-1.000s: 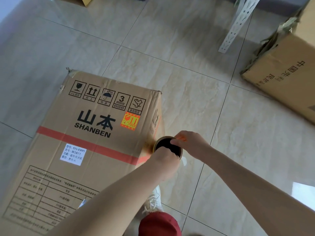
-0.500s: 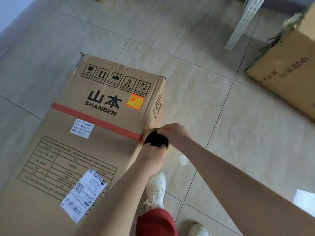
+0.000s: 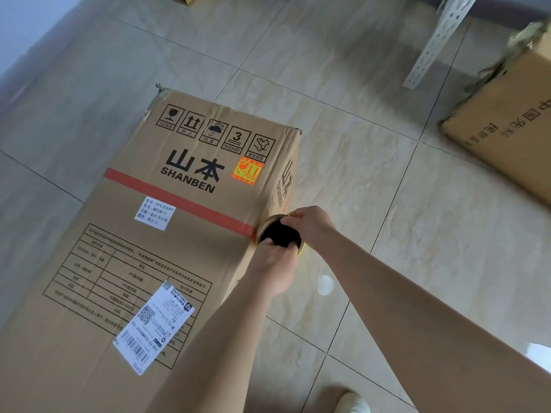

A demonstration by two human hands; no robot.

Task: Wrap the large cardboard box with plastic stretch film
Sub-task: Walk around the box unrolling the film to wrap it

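Observation:
The large cardboard box (image 3: 143, 239), printed SHANBEN with a red stripe and white labels, lies on the tiled floor at left. A stretch film roll (image 3: 278, 232) stands upright against the box's right edge; only its cardboard core rim and dark hollow show from above. My left hand (image 3: 272, 269) grips the near side of the core, fingers hooked into the hollow. My right hand (image 3: 311, 226) grips the far right side of the rim. The film itself is too clear to make out.
A second cardboard box (image 3: 507, 120) with torn tape lies at the right. A white perforated metal strut (image 3: 432, 43) leans at top right. My white shoe (image 3: 353, 403) shows at the bottom edge. Beige floor tiles (image 3: 417, 234) spread around.
The view has drifted back along the box, showing more of its near end and barcode label. Both hands stay on the roll's core beside the box's right edge.

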